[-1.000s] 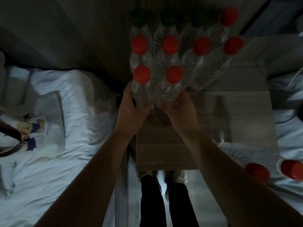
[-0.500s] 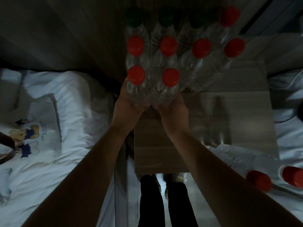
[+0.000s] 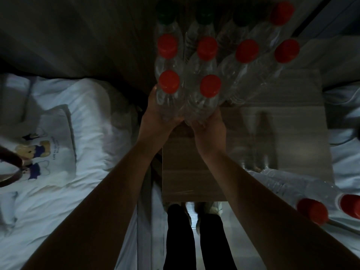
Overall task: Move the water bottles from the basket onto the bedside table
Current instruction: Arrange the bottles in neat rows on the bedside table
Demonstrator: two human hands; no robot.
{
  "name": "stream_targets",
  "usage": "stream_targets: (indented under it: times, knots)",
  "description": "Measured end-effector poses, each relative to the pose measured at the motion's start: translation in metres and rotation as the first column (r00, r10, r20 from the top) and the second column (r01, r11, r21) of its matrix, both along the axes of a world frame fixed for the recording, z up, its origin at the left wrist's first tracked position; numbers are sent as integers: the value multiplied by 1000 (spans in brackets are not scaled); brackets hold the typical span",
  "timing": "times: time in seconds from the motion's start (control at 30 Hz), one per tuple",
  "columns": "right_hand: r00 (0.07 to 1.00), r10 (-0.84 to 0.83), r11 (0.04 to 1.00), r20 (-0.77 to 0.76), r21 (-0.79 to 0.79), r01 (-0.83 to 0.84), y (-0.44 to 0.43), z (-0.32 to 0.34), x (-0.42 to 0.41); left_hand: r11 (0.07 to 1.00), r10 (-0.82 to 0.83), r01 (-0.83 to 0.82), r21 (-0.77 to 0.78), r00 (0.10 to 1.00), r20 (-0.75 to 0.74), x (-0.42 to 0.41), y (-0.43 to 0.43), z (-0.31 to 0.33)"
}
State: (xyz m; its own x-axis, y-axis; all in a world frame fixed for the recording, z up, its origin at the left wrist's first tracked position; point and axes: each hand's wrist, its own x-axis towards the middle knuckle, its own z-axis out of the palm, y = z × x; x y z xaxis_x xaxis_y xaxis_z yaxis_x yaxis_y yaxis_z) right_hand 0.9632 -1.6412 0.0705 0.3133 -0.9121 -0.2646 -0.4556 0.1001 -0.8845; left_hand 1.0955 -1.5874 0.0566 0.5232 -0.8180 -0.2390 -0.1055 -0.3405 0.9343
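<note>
Head cam: fingers of left hand curl round front-left red-capped bottle; right hand grips front-right bottle; both upright at bedside table left side, against bottle rows behind; forearms stretched fwd; two more bottles lie lower right.

The fingertips of the left hand and right hand are hidden behind the left front bottle and right front bottle. Both bottles' bases are hidden too. One far cap is too dark to tell its colour. A lying bottle is cut by the right edge. The bag's lettering is too small to read.
</note>
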Motion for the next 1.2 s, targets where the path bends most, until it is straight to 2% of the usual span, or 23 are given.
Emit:
stream_targets:
  times: [0.2, 0.33, 0.47, 0.53, 0.6, 0.7, 0.8, 0.87, 1.0, 1.1, 1.2]
  knots:
    - [999, 33, 999, 32, 13, -34, 3, 13, -6, 996, 46, -48, 69, 998, 44, -4, 10, -7]
    - [995, 99, 992, -5, 77, -99, 23, 21, -30, 980, 64, -77, 186, 995, 72, -18, 41, -7]
    - [960, 257, 948, -113, 224, -227, 54, 30, -66, 956, 45, -63, 287, 997, 68, -49, 82, 9]
    - [951, 292, 926, -102, 280, -254, 72, 34, -90, 937, 48, -74, 340, 995, 85, -68, 99, 17]
    - [962, 269, 932, -51, 267, -247, 86, 37, -116, 921, 28, -54, 385, 997, 73, -89, 113, 25]
    - [980, 198, 932, -21, 314, -181, 97, 40, -159, 917, 47, -29, 399, 998, -34, -117, 124, 27]
    - [963, 244, 911, -118, 368, -186, 98, 38, -197, 891, 8, 36, 452, 995, -96, -146, 124, 26]
    - [953, 247, 916, -176, 363, -171, 95, 35, -218, 889, -11, 47, 455, 997, -81, -164, 122, 20]
    - [943, 98, 966, -317, 257, -15, 75, 33, -251, 896, -109, 107, 430, 994, -20, -196, 108, 21]
    - [968, -16, 976, -250, 206, 69, 57, 32, -264, 913, -181, 188, 363, 982, -52, -217, 91, 21]
    - [985, 18, 981, -171, 196, 16, 41, 26, -268, 930, -199, 202, 308, 979, -40, -235, 77, 21]
